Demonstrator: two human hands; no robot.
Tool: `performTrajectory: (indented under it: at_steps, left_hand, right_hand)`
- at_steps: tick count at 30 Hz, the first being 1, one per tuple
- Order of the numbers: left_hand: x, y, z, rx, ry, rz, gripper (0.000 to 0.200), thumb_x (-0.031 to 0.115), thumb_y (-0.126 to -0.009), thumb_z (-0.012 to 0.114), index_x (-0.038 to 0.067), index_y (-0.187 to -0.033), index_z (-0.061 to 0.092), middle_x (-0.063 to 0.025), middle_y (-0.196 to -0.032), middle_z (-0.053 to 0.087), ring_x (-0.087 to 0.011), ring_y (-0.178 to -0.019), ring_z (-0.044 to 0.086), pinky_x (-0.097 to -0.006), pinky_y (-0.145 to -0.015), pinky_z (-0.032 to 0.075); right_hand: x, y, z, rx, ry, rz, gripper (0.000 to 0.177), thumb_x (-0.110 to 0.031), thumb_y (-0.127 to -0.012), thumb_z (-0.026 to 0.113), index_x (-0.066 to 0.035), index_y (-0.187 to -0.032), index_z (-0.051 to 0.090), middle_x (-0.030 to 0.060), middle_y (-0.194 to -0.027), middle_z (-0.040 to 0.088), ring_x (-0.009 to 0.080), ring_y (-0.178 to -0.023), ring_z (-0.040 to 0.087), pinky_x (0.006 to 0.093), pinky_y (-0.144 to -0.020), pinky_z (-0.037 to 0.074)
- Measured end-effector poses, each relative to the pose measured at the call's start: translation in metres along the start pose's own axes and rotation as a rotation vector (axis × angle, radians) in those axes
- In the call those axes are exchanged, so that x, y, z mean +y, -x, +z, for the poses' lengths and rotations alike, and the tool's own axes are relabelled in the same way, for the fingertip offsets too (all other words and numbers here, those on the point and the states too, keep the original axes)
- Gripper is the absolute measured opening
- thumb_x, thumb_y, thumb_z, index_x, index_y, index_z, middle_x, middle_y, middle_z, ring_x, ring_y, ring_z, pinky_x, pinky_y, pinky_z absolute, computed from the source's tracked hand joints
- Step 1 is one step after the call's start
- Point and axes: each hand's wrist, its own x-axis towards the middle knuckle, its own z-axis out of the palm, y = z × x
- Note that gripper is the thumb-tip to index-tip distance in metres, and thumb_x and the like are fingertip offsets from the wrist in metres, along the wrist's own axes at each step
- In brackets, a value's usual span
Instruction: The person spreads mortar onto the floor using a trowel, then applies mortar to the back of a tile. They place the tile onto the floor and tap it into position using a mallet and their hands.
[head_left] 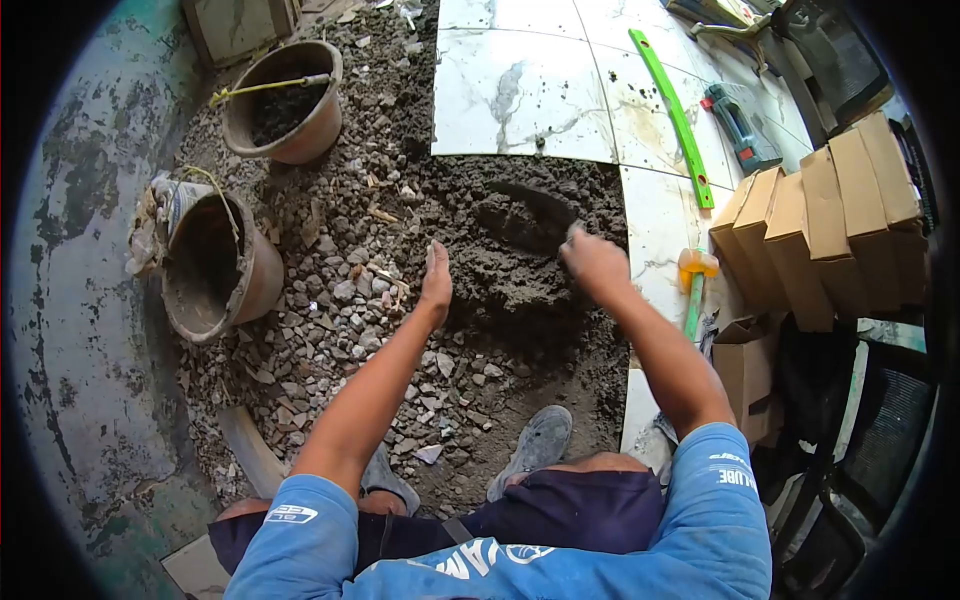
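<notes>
My right hand (598,266) is closed around the handle of a trowel, whose dark blade (540,212) lies against the damp grey mortar (515,275). The blade is nearly the same colour as the mortar, so its outline is hard to make out. My left hand (437,277) is held edge-on with its fingers stretched out, at the left border of the mortar, holding nothing. Just beyond the mortar are the laid white marbled tiles (540,90).
Broken rubble (350,290) covers the floor at left, with two buckets (310,140) on it. On the tiles at right lie a green spirit level (675,120), a power tool (738,130) and a mallet (696,275). Cardboard boxes (790,240) stand beside them.
</notes>
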Motion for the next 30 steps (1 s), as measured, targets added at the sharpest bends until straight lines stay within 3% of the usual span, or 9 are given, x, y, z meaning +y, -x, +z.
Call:
performTrajectory:
  at_steps: [1,5,8,10,14,16,22,27,30]
  left_hand:
    - [-0.005,0.000,0.004,0.004,0.019,0.009,0.078,0.058,-0.095,0.040,-0.001,-0.146,0.027,-0.0163,-0.149,0.035,-0.0256,-0.137,0.033,-0.0338,-0.111,0.024]
    - [-0.020,0.012,0.010,-0.006,0.052,0.014,0.080,0.059,-0.095,0.038,-0.001,-0.146,0.026,-0.0164,-0.149,0.034,-0.0254,-0.138,0.032,-0.0337,-0.112,0.022]
    - [-0.028,0.028,0.011,-0.025,0.065,0.025,0.081,0.060,-0.094,0.036,-0.002,-0.146,0.025,-0.0166,-0.149,0.033,-0.0253,-0.138,0.031,-0.0336,-0.112,0.021]
    - [-0.032,0.038,0.011,-0.033,0.078,0.043,0.082,0.061,-0.094,0.035,-0.002,-0.146,0.024,-0.0167,-0.150,0.033,-0.0252,-0.138,0.030,-0.0335,-0.113,0.020]
    - [-0.038,0.051,0.010,-0.044,0.092,0.071,0.084,0.062,-0.094,0.033,-0.002,-0.146,0.023,-0.0169,-0.150,0.032,-0.0250,-0.139,0.029,-0.0333,-0.113,0.019]
    - [-0.039,0.053,0.008,-0.045,0.092,0.082,0.085,0.063,-0.094,0.032,-0.003,-0.147,0.022,-0.0169,-0.150,0.032,-0.0249,-0.139,0.029,-0.0332,-0.114,0.018]
    - [-0.026,0.035,0.008,-0.045,0.098,0.133,0.087,0.065,-0.093,0.028,-0.003,-0.147,0.020,-0.0172,-0.151,0.031,-0.0245,-0.140,0.027,-0.0330,-0.115,0.016]
    - [-0.004,-0.009,0.000,-0.068,0.048,0.146,0.089,0.067,-0.093,0.025,-0.004,-0.147,0.019,-0.0174,-0.151,0.030,-0.0243,-0.141,0.026,-0.0328,-0.115,0.014]
    - [0.011,-0.034,-0.011,-0.064,0.009,0.155,0.091,0.068,-0.093,0.024,-0.004,-0.147,0.018,-0.0176,-0.151,0.029,-0.0241,-0.142,0.025,-0.0327,-0.116,0.013]
  right_hand:
    - [-0.005,0.017,0.013,0.038,-0.004,-0.133,0.029,-0.032,-0.093,0.052,-0.004,-0.099,0.055,0.0195,-0.083,0.068,0.0387,-0.080,0.067,0.0475,-0.071,0.054]
    - [-0.013,0.067,0.030,-0.052,0.033,-0.113,0.027,-0.031,-0.092,0.053,-0.004,-0.099,0.054,0.0180,-0.081,0.067,0.0371,-0.079,0.068,0.0463,-0.070,0.055]
    - [-0.006,0.091,0.036,-0.128,0.067,-0.160,0.036,-0.031,-0.095,0.049,-0.002,-0.117,0.049,0.0206,-0.086,0.065,0.0395,-0.080,0.066,0.0490,-0.068,0.053]
    - [-0.008,0.103,0.030,-0.093,0.052,-0.152,0.029,-0.032,-0.093,0.052,-0.005,-0.103,0.052,0.0196,-0.087,0.065,0.0367,-0.079,0.067,0.0458,-0.068,0.055]
    - [0.002,0.122,0.017,-0.037,-0.055,0.027,0.034,-0.038,-0.093,0.053,-0.005,-0.102,0.052,0.0180,-0.085,0.065,0.0390,-0.078,0.066,0.0473,-0.067,0.053]
    - [0.024,0.126,0.019,-0.024,-0.070,-0.141,0.038,-0.043,-0.092,0.053,-0.006,-0.096,0.055,0.0175,-0.080,0.064,0.0374,-0.075,0.064,0.0487,-0.065,0.051]
    - [0.022,0.042,0.019,-0.190,0.024,-0.431,0.044,-0.048,-0.093,0.049,-0.010,-0.113,0.059,0.0194,-0.082,0.065,0.0386,-0.082,0.064,0.0499,-0.069,0.050]
    - [-0.015,-0.034,0.002,-0.216,0.000,-0.319,0.043,-0.049,-0.092,0.049,-0.012,-0.110,0.061,0.0211,-0.092,0.067,0.0408,-0.089,0.063,0.0494,-0.074,0.051]
    - [-0.031,-0.055,-0.017,-0.287,-0.026,-0.339,0.047,-0.045,-0.094,0.048,-0.002,-0.095,0.063,0.0227,-0.086,0.066,0.0417,-0.090,0.062,0.0489,-0.075,0.050]
